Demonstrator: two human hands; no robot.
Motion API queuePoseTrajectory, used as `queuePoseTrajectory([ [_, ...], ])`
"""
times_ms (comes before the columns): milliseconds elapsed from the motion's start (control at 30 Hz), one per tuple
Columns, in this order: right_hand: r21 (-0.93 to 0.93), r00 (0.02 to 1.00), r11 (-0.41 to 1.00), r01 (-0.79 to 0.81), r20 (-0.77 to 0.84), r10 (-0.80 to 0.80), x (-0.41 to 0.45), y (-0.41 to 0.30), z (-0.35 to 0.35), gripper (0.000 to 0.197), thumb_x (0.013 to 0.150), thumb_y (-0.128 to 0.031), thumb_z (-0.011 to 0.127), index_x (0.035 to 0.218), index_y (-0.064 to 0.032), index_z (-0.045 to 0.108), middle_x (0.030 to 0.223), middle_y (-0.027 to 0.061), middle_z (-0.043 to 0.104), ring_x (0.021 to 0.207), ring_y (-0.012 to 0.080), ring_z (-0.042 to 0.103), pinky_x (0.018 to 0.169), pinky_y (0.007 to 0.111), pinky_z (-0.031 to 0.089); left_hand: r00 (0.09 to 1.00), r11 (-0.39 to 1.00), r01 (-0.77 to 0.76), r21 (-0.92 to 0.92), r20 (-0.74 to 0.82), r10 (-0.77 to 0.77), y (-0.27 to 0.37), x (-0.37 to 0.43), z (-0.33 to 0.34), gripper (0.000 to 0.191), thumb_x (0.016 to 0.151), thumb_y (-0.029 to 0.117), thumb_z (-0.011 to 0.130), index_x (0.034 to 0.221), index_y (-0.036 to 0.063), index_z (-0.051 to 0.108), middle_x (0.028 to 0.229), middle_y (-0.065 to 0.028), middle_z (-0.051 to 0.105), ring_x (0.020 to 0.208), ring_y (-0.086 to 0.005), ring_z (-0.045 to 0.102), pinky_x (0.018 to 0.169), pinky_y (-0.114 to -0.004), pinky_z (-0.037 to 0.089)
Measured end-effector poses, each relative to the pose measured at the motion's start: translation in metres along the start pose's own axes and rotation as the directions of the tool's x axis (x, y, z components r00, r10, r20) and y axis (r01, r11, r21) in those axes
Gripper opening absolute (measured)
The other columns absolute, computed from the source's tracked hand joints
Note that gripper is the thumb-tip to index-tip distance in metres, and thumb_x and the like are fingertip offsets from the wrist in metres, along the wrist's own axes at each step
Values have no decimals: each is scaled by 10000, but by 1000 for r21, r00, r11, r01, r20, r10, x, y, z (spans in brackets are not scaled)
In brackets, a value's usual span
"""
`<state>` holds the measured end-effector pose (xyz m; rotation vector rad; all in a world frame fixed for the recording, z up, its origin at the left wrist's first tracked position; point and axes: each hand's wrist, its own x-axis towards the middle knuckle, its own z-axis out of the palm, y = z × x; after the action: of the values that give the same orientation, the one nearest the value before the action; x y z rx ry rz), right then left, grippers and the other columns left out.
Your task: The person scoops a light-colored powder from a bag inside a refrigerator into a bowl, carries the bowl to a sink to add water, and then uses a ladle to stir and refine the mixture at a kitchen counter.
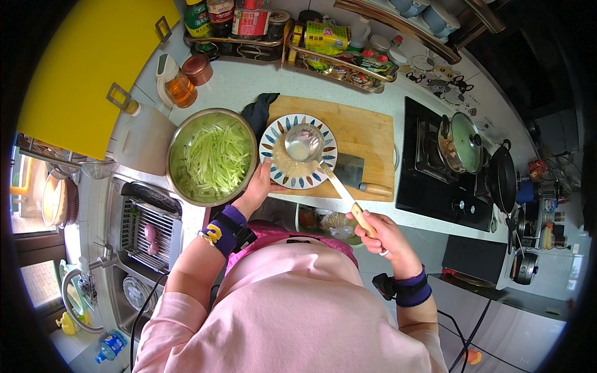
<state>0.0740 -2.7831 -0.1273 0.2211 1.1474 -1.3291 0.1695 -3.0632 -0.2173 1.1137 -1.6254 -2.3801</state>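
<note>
My right hand [383, 233] grips the wooden end of a metal ladle [338, 184]. The ladle's bowl is over a white plate [329, 140] with a leaf-pattern rim, and a little pale liquid shows inside it. A wet, pale, finely chopped food [295, 169] lies on the plate. At the plate's lower left, my left hand [254, 189] holds the rim, thumb on the edge and fingers partly hidden below. Just left of that hand stands a steel bowl [254, 135] of shredded light-green vegetable [217, 158].
Under the plate is a wooden cutting board [368, 121], with a cleaver [352, 170] lying on it. A dark cloth [259, 114] is behind. To the right are a gas hob [415, 186], a lidded pot [461, 142] and a wok [503, 177]; a sink [116, 275] is at left.
</note>
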Motion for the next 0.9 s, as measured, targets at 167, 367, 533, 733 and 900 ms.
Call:
queuePoseTrajectory([
  [167,7,1000,1000,28,-5,-28,0,-3,1,371,951,-304,398,1173,-28,508,725,1,507,441,7,333,361,152,249,997,996,75,-42,-4,-75,-6,5,-6,532,940,402,340,1305,25,249,1197,-187,454,937,-295,596,736,-378,552],
  [367,22,997,999,24,-72,-22,-4,-6,10,364,954,-275,382,1173,-10,500,687,9,494,400,2,319,330,151,220,999,995,26,-92,45,-21,-22,12,-16,413,930,277,336,1245,10,345,1146,-164,495,937,-275,593,725,-361,553],
  [533,-21,999,999,42,-22,-42,-15,-7,6,371,952,-289,389,1176,-15,501,715,4,497,433,9,331,352,156,245,998,990,39,-134,-37,-45,-20,-7,-5,368,918,215,319,1213,4,381,1113,-152,516,936,-266,594,718,-369,555],
  [733,-106,999,993,49,8,-48,-43,-3,3,367,953,-292,384,1167,-20,504,727,8,497,436,14,336,355,163,255,994,984,-7,-177,-112,-13,-42,-50,3,362,931,215,304,1185,-25,400,1087,-153,548,916,-267,605,725,-385,547],
  [900,-241,998,970,20,64,-4,-78,5,8,358,958,-282,362,1167,-28,505,735,11,499,428,21,335,353,173,264,977,971,6,-241,-207,-57,-52,-128,14,358,938,210,288,1198,-13,390,1084,-142,556,910,-254,612,739,-378,543],
])
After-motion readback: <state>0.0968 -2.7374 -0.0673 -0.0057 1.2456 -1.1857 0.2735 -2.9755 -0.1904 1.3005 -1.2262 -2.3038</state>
